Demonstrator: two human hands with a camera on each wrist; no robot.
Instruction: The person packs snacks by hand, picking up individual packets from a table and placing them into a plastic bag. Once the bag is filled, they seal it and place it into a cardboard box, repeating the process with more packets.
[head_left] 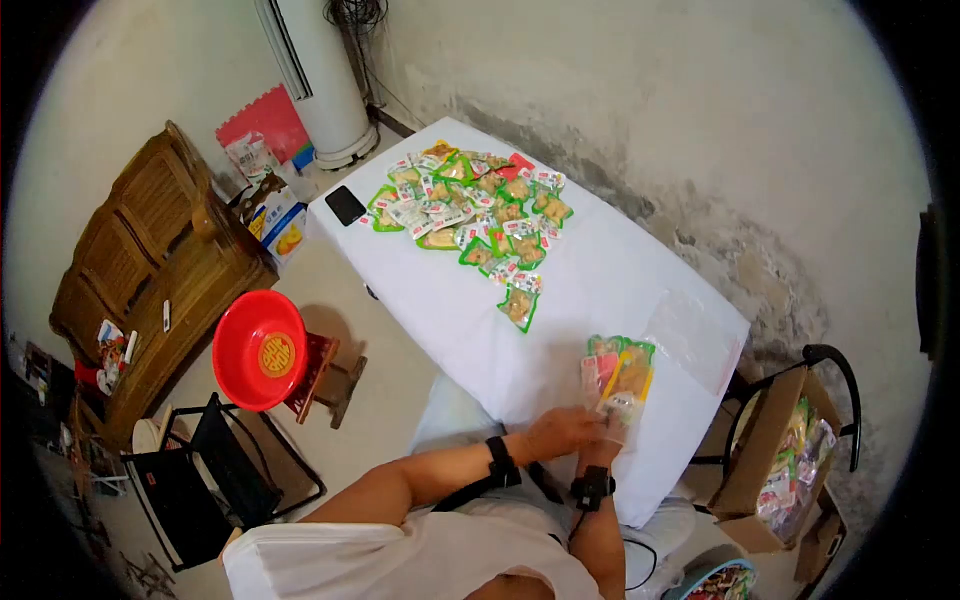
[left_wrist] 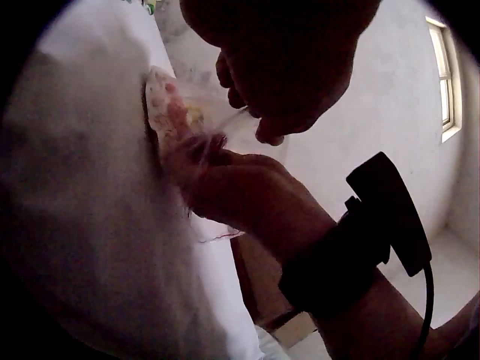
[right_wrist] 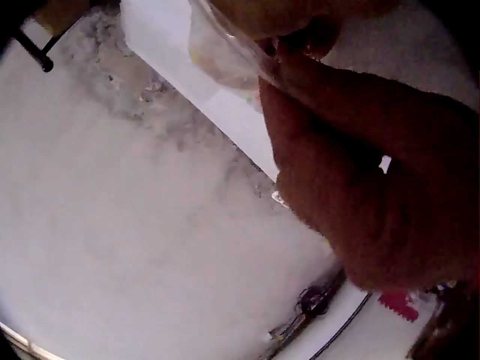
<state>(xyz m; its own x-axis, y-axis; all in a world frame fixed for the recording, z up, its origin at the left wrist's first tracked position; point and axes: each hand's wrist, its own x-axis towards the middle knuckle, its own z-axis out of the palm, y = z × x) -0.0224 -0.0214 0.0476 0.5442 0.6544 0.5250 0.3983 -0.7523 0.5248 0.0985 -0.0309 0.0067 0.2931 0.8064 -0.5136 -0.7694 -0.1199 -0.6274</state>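
Observation:
Near the table's front edge, a clear plastic bag (head_left: 622, 385) lies with several snack packets in green, yellow and red wrapping inside. My right hand (head_left: 602, 454) grips its gathered near end. Close beside it, my left hand (head_left: 565, 432) pinches the plastic at the same end. In the left wrist view, a thin strip of plastic (left_wrist: 229, 124) stretches between the two hands. The right wrist view shows my right hand (right_wrist: 360, 157) large and dark, its fingertips meeting the left hand at the bag. Both hands hide part of the bag's end.
Loose snack packets (head_left: 480, 210) are heaped at the table's far end, by a phone (head_left: 345, 205). Flat clear bags (head_left: 690, 335) lie to the right. Beyond the table stand a cardboard box (head_left: 740, 480) of packets, a red basin (head_left: 230, 350) and a folding chair (head_left: 185, 500).

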